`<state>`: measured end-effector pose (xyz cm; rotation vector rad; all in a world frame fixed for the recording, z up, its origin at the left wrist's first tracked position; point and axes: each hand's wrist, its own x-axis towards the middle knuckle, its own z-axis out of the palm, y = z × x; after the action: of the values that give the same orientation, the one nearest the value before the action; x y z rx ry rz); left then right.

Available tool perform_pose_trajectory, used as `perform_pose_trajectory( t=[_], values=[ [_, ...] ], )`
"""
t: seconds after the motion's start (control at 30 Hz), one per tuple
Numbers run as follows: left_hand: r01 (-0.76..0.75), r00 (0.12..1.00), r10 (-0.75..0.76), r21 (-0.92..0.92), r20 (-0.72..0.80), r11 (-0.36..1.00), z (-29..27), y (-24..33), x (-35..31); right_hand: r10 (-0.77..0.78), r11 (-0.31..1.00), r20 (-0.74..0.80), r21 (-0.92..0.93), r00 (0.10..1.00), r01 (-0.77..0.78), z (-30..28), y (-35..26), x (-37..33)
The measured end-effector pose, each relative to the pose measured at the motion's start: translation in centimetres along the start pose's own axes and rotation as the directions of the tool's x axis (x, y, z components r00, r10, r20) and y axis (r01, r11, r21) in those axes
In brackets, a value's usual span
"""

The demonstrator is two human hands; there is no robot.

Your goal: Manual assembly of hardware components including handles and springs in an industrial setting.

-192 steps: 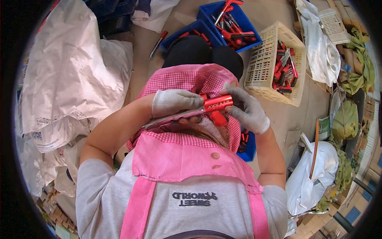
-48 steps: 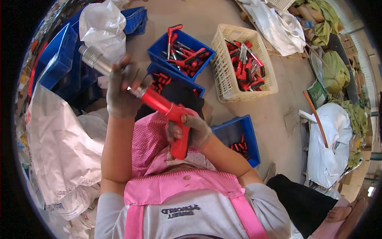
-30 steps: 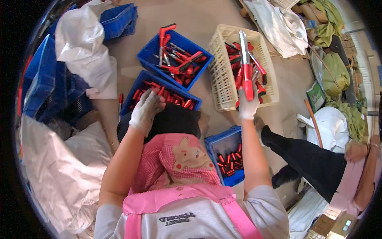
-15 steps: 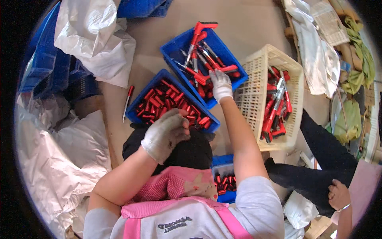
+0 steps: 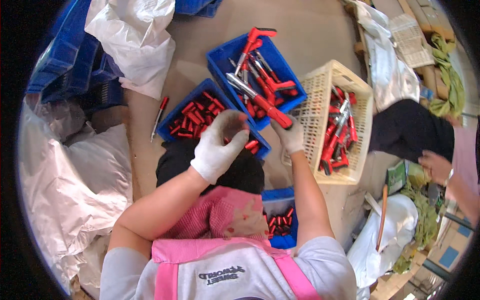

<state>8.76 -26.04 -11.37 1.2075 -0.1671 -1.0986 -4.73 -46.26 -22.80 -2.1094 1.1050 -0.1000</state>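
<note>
My right hand (image 5: pixel 290 134), in a white glove, is closed around the red end of a red and silver rod-shaped tool (image 5: pixel 265 104), whose metal tip slants up and left over the far blue crate (image 5: pixel 218 62). That crate holds several similar tools (image 5: pixel 250 47) with bent red handles. Over the near blue crate (image 5: pixel 162 131) and its short red cylinders (image 5: pixel 192 117) is my left hand (image 5: pixel 217 147), also gloved. Its thumb and fingers are apart with a gap between them, and the fingertips are blurred.
To the right stands a cream basket (image 5: pixel 361 135) of red and silver tools. A blue bin (image 5: pixel 278 195) with small red parts is by my right arm. One tool (image 5: pixel 159 120) lies on the floor at left, near white sacks (image 5: pixel 100 170). Another person's hand (image 5: pixel 436 167) shows far right.
My right hand has lifted a tool from the far crate and drawn it toward me. My left hand has shifted up and right, its fingers spreading. The other person at right has moved.
</note>
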Motion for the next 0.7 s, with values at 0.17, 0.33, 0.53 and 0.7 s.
perform_pose_trajectory(
  t=[0.17, 0.33, 0.53, 0.7],
  values=[
    [-0.571, 0.587, 0.591, 0.801, 0.553, -0.183, 1.6, 2.4, -3.1, -0.150, 0.926, 0.052, 0.357, 0.987, 0.122, -9.5, -6.4, -12.9],
    [-0.584, 0.497, 0.373, 0.620, 0.784, -0.525, 0.4, 3.1, -9.4, -0.154, 0.810, 0.475, 0.563, 0.866, -0.165, -13.2, -10.2, -21.4],
    [-0.579, 0.603, 0.171, 0.575, 0.780, -0.578, -0.9, 3.8, -16.9, -0.214, 0.943, 0.609, 0.334, 0.764, -0.002, -11.0, -12.7, -26.5],
    [-0.560, 0.755, 0.048, 0.681, 0.654, -0.471, -2.3, 3.6, -21.0, -0.274, 0.962, 0.565, 0.170, 0.778, 0.215, -9.2, -14.3, -29.8]
  ],
)
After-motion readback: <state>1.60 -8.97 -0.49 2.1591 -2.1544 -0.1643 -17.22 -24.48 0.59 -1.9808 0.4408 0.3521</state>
